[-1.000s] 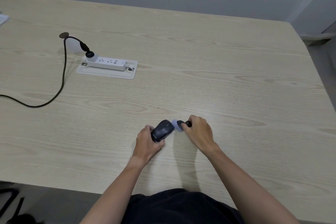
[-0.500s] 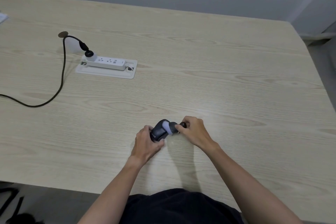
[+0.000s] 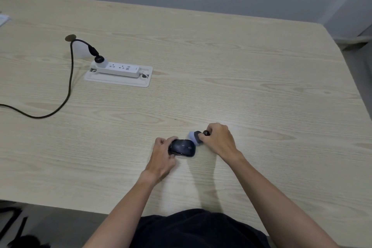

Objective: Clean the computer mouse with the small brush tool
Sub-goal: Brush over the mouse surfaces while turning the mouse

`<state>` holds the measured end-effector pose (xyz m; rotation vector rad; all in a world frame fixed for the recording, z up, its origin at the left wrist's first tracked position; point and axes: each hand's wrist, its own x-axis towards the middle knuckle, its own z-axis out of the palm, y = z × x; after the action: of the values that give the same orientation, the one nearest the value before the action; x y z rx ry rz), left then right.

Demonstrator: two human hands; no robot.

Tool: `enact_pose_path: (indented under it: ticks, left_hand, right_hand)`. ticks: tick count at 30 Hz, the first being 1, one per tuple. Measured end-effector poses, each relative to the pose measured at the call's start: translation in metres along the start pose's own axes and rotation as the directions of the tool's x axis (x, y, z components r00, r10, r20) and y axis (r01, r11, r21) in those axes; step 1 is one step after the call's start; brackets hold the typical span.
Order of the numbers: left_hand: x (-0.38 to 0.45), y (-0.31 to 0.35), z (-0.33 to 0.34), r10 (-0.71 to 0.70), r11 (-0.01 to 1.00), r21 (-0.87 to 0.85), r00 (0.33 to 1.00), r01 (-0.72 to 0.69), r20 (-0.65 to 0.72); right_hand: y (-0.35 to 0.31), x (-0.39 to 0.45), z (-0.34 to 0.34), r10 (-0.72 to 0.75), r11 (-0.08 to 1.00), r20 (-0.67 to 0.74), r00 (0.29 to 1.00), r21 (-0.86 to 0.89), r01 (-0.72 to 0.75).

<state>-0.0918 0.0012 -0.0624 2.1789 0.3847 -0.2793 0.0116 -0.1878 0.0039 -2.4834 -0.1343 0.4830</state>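
- I see even, soft indoor light, fairly bright, no harsh contrast.
- Pale glare patch on the table (image 3: 241,94) just beyond the right hand (image 3: 218,140).
- Soft shadow falls from the right hand toward the table's near edge; the light seems overhead and from the far side.
- Wide-angle bend: the table's far edge and right edge curve.
- Slight softness overall; brush (image 3: 194,137) bristles look smeared, lower-left floor corner blurry and dark.

left hand (image 3: 162,154) curled in a grip, right hand (image 3: 219,139) closed, both forearms extended forward
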Motion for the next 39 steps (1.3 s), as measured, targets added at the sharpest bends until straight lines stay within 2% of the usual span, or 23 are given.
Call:
enact_pose_path:
  ticks: [2,3,5,7,9,12,14,16,18,22,24,26,28,31,34,35,37,39]
  left_hand:
    - [0.001,0.003,0.000,-0.017,1.000,-0.005,1.000,0.018,0.002]
    - [0.001,0.006,0.001,-0.027,1.000,-0.008,1.000,0.027,-0.006]
    - [0.001,0.010,0.003,-0.051,0.998,-0.026,0.998,0.050,-0.043]
    - [-0.001,0.013,0.005,-0.093,0.994,-0.066,0.990,0.087,-0.102]
    - [-0.003,0.016,0.006,-0.127,0.989,-0.099,0.979,0.112,-0.157]
    - [-0.004,0.020,0.009,-0.145,0.986,-0.116,0.970,0.123,-0.197]
    - [-0.004,0.025,0.009,-0.140,0.986,-0.123,0.967,0.116,-0.211]
    - [-0.002,0.027,0.009,-0.110,0.990,-0.110,0.971,0.089,-0.211]
    - [-0.001,0.028,0.007,-0.089,0.994,-0.080,0.976,0.074,-0.198]
    - [0.003,0.032,0.005,-0.098,0.994,-0.058,0.977,0.089,-0.189]
    - [0.004,0.035,0.006,-0.112,0.993,-0.062,0.977,0.103,-0.180]
    - [0.004,0.037,0.006,-0.131,0.990,-0.079,0.977,0.119,-0.168]
    - [0.005,0.038,0.006,-0.148,0.986,-0.098,0.977,0.134,-0.154]
    - [0.007,0.040,0.008,-0.161,0.984,-0.093,0.978,0.149,-0.136]
    - [0.010,0.041,0.007,-0.155,0.987,-0.057,0.979,0.149,-0.135]
    - [0.012,0.041,0.006,-0.148,0.989,-0.046,0.980,0.143,-0.132]
    - [0.016,0.040,0.006,-0.142,0.990,-0.030,0.983,0.139,-0.120]
    - [0.019,0.041,0.005,-0.139,0.990,-0.022,0.985,0.138,-0.104]
  right_hand:
    - [-0.003,0.000,-0.001,-0.039,0.984,0.111,0.993,0.178,0.019]
    - [-0.005,-0.001,0.000,-0.054,0.978,0.151,0.987,0.210,0.021]
    - [-0.002,-0.003,0.004,-0.046,0.989,0.157,0.986,0.143,0.024]
    - [0.000,-0.005,0.007,-0.006,1.000,0.068,0.998,-0.009,0.007]
    - [0.001,-0.006,0.006,-0.012,0.997,-0.034,0.999,-0.071,0.009]
    - [-0.001,-0.006,0.003,-0.046,0.998,0.047,0.998,0.046,0.043]
    - [0.001,-0.008,0.003,-0.031,0.999,0.093,0.995,0.037,0.028]
    - [0.004,-0.012,0.001,0.001,0.998,0.032,1.000,-0.070,0.002]
    - [0.008,-0.015,0.000,0.014,0.997,-0.011,1.000,-0.077,-0.015]
    - [0.016,-0.019,0.004,0.014,0.998,0.108,0.994,0.066,-0.022]
    - [0.019,-0.023,0.007,0.028,0.999,0.082,0.996,-0.038,-0.025]
    - [0.023,-0.024,0.007,0.045,0.992,-0.002,0.999,-0.119,-0.045]
    - [0.023,-0.022,0.007,0.038,0.996,-0.016,0.999,-0.075,-0.039]
    - [0.018,-0.020,0.009,0.012,0.999,0.056,0.998,0.032,-0.013]
    - [0.015,-0.020,0.007,0.025,0.991,-0.040,0.999,-0.128,-0.030]
    - [0.015,-0.018,0.006,0.025,0.990,-0.078,0.997,-0.134,-0.035]
    - [0.012,-0.014,0.004,0.026,0.999,-0.068,0.997,-0.030,-0.028]
    - [0.007,-0.010,0.001,0.001,0.995,0.014,1.000,0.103,-0.002]
